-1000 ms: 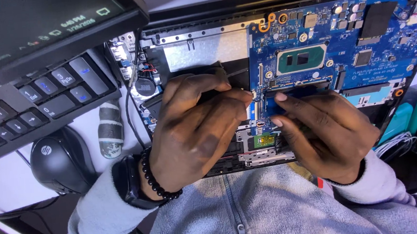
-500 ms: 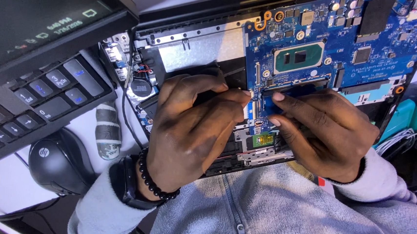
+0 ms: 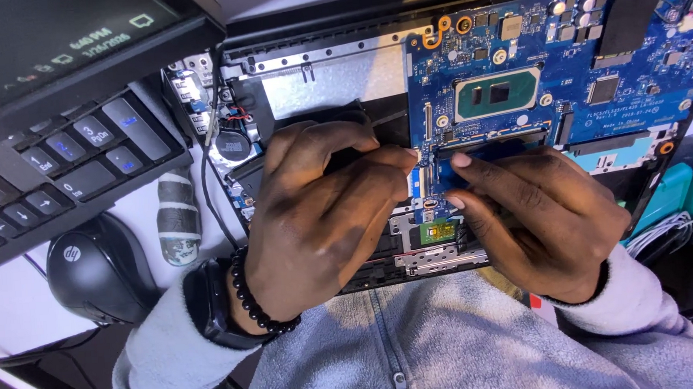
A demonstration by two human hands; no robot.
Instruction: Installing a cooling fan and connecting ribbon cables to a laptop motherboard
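Blue motherboard [image 3: 566, 82] lies bare in the opened laptop chassis [image 3: 330, 82], just beyond both hands. Left hand [image 3: 324, 220] is curled, fingers pressed together, tips at the board's near-left edge by a small white connector [image 3: 416, 183]; cannot tell if it pinches anything. Right hand [image 3: 539, 217] lies flat-ish, forefinger and thumb pressing on a dark blue module [image 3: 482, 156] in its slot just under the fingertips; whether it grips or only pushes, cannot tell. Bare processor chip [image 3: 498, 94] sits just past the right fingers.

Risks, as a judgement: uneven push could seat the module crooked or bend slot clips. Bare skin on the board may pass static. Left fingertips could snag the thin black wire [image 3: 210, 159] near the coin cell [image 3: 233, 145]. Mouse [image 3: 96, 269] and keyboard [image 3: 52, 166] sit well outside the left wrist.
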